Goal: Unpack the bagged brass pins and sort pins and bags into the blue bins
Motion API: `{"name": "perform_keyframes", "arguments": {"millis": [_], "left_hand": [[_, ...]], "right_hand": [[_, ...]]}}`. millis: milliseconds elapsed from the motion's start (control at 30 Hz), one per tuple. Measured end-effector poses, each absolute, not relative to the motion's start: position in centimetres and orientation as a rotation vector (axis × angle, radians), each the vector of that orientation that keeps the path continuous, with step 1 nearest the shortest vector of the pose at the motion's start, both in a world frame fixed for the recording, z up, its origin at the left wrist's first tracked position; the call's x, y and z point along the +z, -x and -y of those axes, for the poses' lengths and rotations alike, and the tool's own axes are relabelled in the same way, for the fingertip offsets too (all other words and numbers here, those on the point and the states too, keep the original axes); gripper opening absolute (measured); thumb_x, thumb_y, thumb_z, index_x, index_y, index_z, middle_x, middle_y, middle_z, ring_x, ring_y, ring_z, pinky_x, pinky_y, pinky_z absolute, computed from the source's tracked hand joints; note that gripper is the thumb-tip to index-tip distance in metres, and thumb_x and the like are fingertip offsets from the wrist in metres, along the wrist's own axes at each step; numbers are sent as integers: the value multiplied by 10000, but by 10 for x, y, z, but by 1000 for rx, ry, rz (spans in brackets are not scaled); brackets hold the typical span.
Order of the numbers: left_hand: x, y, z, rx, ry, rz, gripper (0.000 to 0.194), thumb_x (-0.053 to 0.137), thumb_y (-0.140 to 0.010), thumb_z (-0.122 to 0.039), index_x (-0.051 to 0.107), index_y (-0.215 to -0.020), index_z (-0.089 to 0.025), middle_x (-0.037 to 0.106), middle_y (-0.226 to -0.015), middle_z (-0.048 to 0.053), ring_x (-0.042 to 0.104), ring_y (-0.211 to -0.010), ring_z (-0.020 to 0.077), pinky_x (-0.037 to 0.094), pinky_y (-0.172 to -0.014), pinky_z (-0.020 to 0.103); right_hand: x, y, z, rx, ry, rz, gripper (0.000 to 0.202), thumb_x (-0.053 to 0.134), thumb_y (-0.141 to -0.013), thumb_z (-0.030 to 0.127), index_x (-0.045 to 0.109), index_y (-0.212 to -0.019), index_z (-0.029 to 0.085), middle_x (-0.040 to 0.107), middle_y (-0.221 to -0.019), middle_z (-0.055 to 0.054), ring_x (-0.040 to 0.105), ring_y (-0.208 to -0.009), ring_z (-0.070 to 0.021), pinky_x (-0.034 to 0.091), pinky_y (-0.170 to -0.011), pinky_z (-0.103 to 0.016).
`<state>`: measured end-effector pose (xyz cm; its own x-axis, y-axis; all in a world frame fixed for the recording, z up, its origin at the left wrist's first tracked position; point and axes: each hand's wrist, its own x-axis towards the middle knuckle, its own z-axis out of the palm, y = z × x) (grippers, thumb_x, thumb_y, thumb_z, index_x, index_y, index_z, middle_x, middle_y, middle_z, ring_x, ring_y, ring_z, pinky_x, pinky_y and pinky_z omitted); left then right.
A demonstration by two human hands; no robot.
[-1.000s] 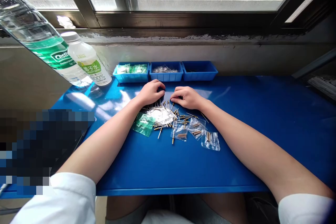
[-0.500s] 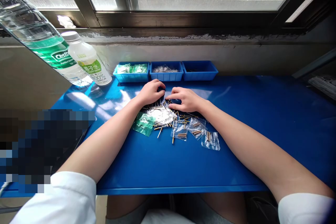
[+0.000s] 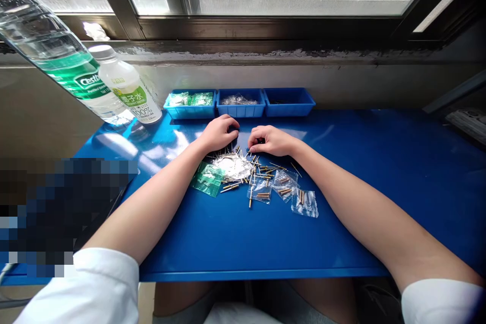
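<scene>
Beyond a loose pile of blind rivets [image 3: 267,168], thin silver pins with gold-coloured ends, my left hand [image 3: 220,131] rests with curled fingers; whatever lies inside it is hidden. My right hand [image 3: 270,140] is closed in a pinch at the pile's far right edge, with a thin rivet [image 3: 249,152] at its fingertips. Shiny silvery material [image 3: 232,166] lies in the middle of the pile. A green plastic packet [image 3: 208,179] touches its left side. Three small clear bags, one a zip bag [image 3: 305,204], hold gold-coloured pieces at the front right.
Three joined blue bins stand along the wall: the left bin [image 3: 190,112] holds green packets, the middle bin [image 3: 241,110] small clear packets, the right bin [image 3: 290,110] a few dark thin pieces. A large water bottle [image 3: 68,61] and a smaller bottle [image 3: 127,88] stand at left.
My right hand has moved slightly right and its fingers have drawn together into a pinch. Some rivets have shifted, and one now lies farther right. The left hand stays put.
</scene>
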<state>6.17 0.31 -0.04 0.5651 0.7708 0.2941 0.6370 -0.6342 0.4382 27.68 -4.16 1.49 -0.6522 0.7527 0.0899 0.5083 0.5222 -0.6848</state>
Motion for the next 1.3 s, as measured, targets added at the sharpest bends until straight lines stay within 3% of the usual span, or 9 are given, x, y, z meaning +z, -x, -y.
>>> {"name": "perform_keyframes", "arguments": {"millis": [200, 400, 500, 600, 867, 1000, 1300], "left_hand": [[-1, -62, -4, 668, -2521, -1175, 277, 523, -794, -305, 693, -967, -173, 640, -1018, 70, 613, -878, 202, 501, -836, 333], [0, -62, -3, 660, -2520, -1177, 279, 518, -800, -311, 693, -973, -180, 641, -1017, 67, 613, -891, 206, 500, -836, 333], [1, -62, -3, 651, -2516, -1185, 278, 519, -799, -315, 692, -973, -184, 638, -1016, 65, 612, -899, 208, 500, -845, 336], [0, -62, -3, 653, -2514, -1180, 276, 520, -799, -312, 690, -973, -182, 635, -1012, 65, 612, -899, 208, 499, -851, 339], [2, -61, -3, 633, -2508, -1176, 271, 514, -804, -303, 683, -976, -178, 628, -1036, 73, 606, -906, 210, 500, -846, 346], [2, -61, -3, 630, -2509, -1175, 275, 512, -806, -309, 683, -977, -180, 624, -1036, 73, 605, -910, 211, 501, -852, 347], [1, -61, -3, 636, -2507, -1175, 273, 516, -805, -307, 684, -977, -178, 624, -1033, 72, 606, -902, 212, 497, -848, 346]], "right_hand": [[17, -281, 39, 1013, 1061, 2294, 172, 635, -804, 331, 650, -801, 160, 600, -828, -33, 526, -723, -134, 438, -678, -280], [13, -288, 34, 1338, 1000, 1903, 265, 648, -801, 422, 587, -806, 164, 686, -879, -63, 614, -776, -141, 493, -726, -287], [6, -291, 32, 1381, 986, 1599, 324, 714, -736, 453, 549, -798, 181, 692, -770, -36, 620, -662, -124, 494, -617, -254], [1, -293, 28, 1286, 987, 1334, 338, 761, -670, 424, 544, -779, 188, 662, -673, -2, 579, -546, -103, 445, -495, -222], [-3, -302, 11, 823, 1124, 878, 157, 678, -721, 263, 547, -775, 194, 664, -703, 9, 632, -608, -108, 504, -520, -220], [-8, -306, 6, 659, 1279, 846, 128, 651, -737, 263, 566, -780, 178, 653, -680, 4, 569, -509, -83, 397, -403, -180], [-11, -308, 2, 497, 1371, 823, 132, 649, -759, 285, 568, -767, 182, 628, -638, 15, 534, -478, -88, 448, -444, -217]]}}
